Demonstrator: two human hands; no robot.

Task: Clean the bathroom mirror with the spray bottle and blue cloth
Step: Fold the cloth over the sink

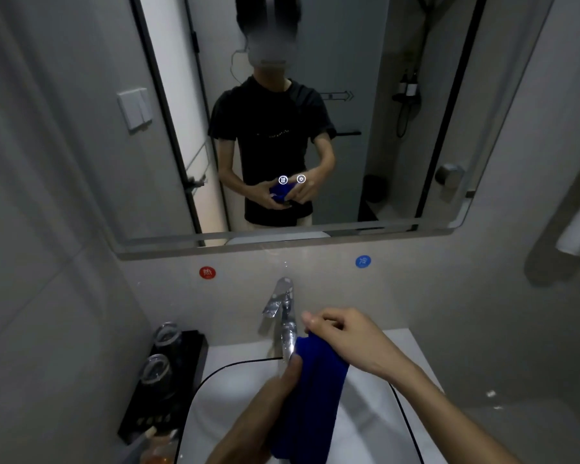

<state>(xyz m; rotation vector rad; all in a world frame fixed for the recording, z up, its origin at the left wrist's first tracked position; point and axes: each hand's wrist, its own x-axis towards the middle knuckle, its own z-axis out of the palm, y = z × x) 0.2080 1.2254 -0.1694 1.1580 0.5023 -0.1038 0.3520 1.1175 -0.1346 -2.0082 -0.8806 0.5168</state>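
Two hands over the white sink [235,383], right hand [342,333] pinching the blue cloth [312,396] at its top edge beside the faucet [283,316], left hand [282,386] gripping its side, mirror [349,128] above.

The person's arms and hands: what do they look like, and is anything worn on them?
Both forearms are bare. The left hand and right hand show no gloves, rings or watch. In the mirror, the reflection shows a dark T-shirt with short sleeves ending above the elbows.

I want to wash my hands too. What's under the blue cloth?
The white sink is under the blue cloth. The cloth and the left hand cover the basin's middle, so no drain shows.
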